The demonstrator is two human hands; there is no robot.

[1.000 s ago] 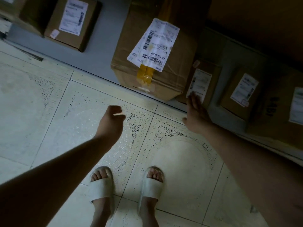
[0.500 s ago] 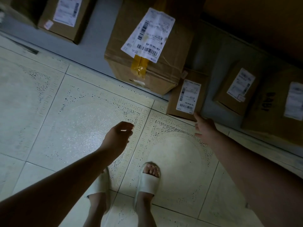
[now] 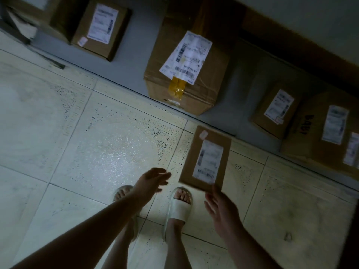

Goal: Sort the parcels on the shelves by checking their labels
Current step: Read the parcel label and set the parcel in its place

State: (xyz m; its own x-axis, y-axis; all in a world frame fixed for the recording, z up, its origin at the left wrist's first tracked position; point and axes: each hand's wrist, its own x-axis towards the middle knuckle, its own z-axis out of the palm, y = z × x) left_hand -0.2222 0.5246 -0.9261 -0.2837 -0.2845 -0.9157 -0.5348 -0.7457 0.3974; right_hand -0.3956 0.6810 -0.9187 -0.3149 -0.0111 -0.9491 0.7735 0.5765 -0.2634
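My right hand [image 3: 221, 208] pinches the near edge of a small flat cardboard parcel [image 3: 191, 162] and holds it up over the floor. Its white barcode label [image 3: 209, 162] faces me. My left hand [image 3: 151, 181] hovers just left of the parcel with relaxed fingers, touching nothing. On the low grey shelf [image 3: 132, 61] stands a large box [image 3: 209, 88] with yellow tape and a loose white label. Left of it sits a smaller labelled box [image 3: 101, 30].
Two more labelled boxes stand at the right end of the shelf, a small one [image 3: 275, 111] and a big one with handwriting [image 3: 314, 140]. Below me are pale floor tiles [image 3: 97, 148] and my feet in white slippers [image 3: 179, 206].
My right hand has pulled the small parcel off the shelf from beside the large box and lifted it towards me. My left hand has moved right, closer to the parcel.
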